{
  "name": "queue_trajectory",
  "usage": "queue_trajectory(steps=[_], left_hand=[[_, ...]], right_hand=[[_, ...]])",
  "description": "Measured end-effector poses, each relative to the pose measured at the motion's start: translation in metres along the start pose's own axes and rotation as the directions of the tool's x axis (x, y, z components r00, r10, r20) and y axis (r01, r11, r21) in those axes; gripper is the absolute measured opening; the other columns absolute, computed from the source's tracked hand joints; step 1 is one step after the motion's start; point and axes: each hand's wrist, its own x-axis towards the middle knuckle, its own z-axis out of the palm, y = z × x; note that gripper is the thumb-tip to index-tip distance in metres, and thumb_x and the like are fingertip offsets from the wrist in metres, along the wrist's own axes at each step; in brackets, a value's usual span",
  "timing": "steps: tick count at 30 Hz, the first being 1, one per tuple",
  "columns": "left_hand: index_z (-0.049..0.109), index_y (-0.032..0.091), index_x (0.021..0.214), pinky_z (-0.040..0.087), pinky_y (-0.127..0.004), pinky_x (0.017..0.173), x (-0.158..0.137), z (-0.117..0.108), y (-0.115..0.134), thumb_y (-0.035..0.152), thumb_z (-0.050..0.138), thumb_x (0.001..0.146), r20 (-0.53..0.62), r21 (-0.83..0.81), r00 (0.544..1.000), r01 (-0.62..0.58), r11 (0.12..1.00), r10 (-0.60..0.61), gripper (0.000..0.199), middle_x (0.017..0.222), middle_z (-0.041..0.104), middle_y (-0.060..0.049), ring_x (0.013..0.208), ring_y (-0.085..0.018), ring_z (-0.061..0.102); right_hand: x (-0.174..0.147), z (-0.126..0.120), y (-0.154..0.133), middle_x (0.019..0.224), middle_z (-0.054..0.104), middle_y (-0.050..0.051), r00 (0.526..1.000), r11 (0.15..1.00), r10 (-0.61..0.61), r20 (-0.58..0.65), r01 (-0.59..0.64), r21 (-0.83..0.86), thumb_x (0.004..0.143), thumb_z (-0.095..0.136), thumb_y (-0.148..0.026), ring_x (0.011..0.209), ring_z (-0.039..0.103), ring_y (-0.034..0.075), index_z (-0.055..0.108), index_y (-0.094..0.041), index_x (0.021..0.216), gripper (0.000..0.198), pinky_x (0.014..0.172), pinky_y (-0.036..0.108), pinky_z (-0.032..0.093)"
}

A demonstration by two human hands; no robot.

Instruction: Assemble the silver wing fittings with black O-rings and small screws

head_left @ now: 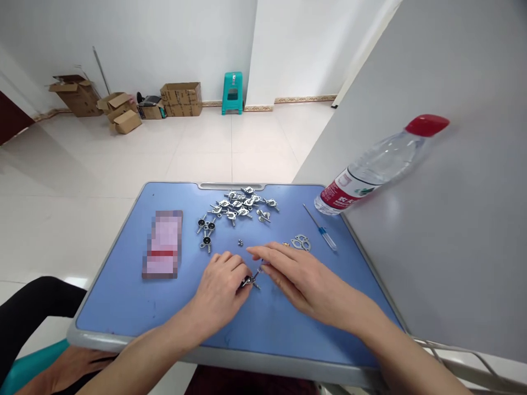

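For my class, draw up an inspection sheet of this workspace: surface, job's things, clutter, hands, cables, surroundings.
Surface: blue tabletop with a grey rim.
Job's things: silver metal parts grouped toward the far side; three black-centred parts nearer; flat plates and a screwdriver to the right.
Clutter: pixelated rectangular item at left; red-capped bottle at the right edge.
Hands: left hand holds a small metal piece; right hand close beside it, grip unclear.
Cables: nothing seen.
Surroundings: cardboard boxes and teal stool by the wall; black-clad leg at left.
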Motion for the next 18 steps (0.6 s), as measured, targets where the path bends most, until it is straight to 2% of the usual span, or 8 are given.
queue_trajectory(steps=[3, 6, 8, 12, 14, 18], left_hand=[[0.06, 0.019, 0.087, 0.039, -0.033, 0.069, 0.001, -0.001, 0.0, 0.011, 0.061, 0.084, 0.008, 0.004, 1.0, -0.005, 1.0, 0.005, 0.008, 0.087, 0.063, -0.001, 0.08, -0.019, 0.051], [0.06, 0.018, 0.084, 0.039, -0.033, 0.068, 0.001, -0.002, 0.001, 0.011, 0.06, 0.085, 0.008, 0.026, 1.0, -0.006, 1.0, 0.006, 0.007, 0.083, 0.062, -0.001, 0.078, -0.019, 0.05], [0.06, 0.018, 0.083, 0.039, -0.033, 0.067, 0.0, -0.002, 0.001, 0.011, 0.06, 0.084, 0.001, 0.029, 1.0, -0.007, 1.0, 0.007, 0.007, 0.082, 0.062, 0.0, 0.077, -0.019, 0.05], [0.06, 0.018, 0.085, 0.038, -0.032, 0.067, 0.0, -0.001, 0.001, 0.01, 0.063, 0.083, -0.014, 0.004, 1.0, -0.015, 1.0, 0.015, 0.009, 0.085, 0.063, 0.0, 0.078, -0.018, 0.051], [0.06, 0.018, 0.085, 0.038, -0.032, 0.067, 0.0, -0.001, 0.001, 0.01, 0.064, 0.082, -0.013, 0.002, 1.0, -0.018, 1.0, 0.018, 0.009, 0.086, 0.064, 0.0, 0.078, -0.018, 0.051], [0.059, 0.017, 0.082, 0.037, -0.032, 0.065, 0.001, -0.002, 0.001, 0.01, 0.064, 0.082, -0.009, 0.029, 1.0, -0.013, 0.999, 0.013, 0.009, 0.082, 0.063, -0.001, 0.075, -0.019, 0.05]], right_hand=[[0.0, 0.001, 0.0, 0.088, 0.067, 0.006, 0.999, 0.998, -0.04, -0.018, 0.041, 0.054, 0.101, 0.035, -0.018, 0.076, 0.06, 0.015, 0.055, -0.015, 0.119, 0.027, 0.065, 0.027, 0.048], [0.0, 0.008, 0.002, 0.077, 0.065, 0.005, 0.994, 0.999, -0.03, -0.101, 0.028, -0.02, 0.101, 0.04, -0.024, 0.066, 0.057, 0.014, 0.06, -0.015, 0.102, 0.022, 0.059, 0.026, 0.043], [0.0, 0.009, 0.003, 0.077, 0.065, 0.006, 0.993, 0.998, -0.014, -0.115, 0.007, -0.066, 0.101, 0.041, -0.026, 0.064, 0.057, 0.015, 0.06, -0.015, 0.096, 0.023, 0.056, 0.026, 0.042], [0.0, 0.004, 0.002, 0.094, 0.066, 0.009, 1.0, 0.997, -0.004, -0.03, 0.006, 0.071, 0.101, 0.036, -0.019, 0.077, 0.062, 0.015, 0.057, -0.013, 0.111, 0.024, 0.064, 0.026, 0.048], [0.001, 0.003, 0.002, 0.09, 0.066, 0.007, 0.999, 0.993, -0.033, -0.034, 0.036, 0.113, 0.101, 0.036, -0.018, 0.076, 0.061, 0.014, 0.056, -0.014, 0.115, 0.025, 0.066, 0.025, 0.048], [0.002, 0.01, 0.002, 0.071, 0.062, 0.003, 0.982, 0.995, -0.087, -0.166, 0.077, -0.067, 0.101, 0.041, -0.023, 0.061, 0.055, 0.013, 0.061, -0.014, 0.102, 0.022, 0.054, 0.025, 0.041]])
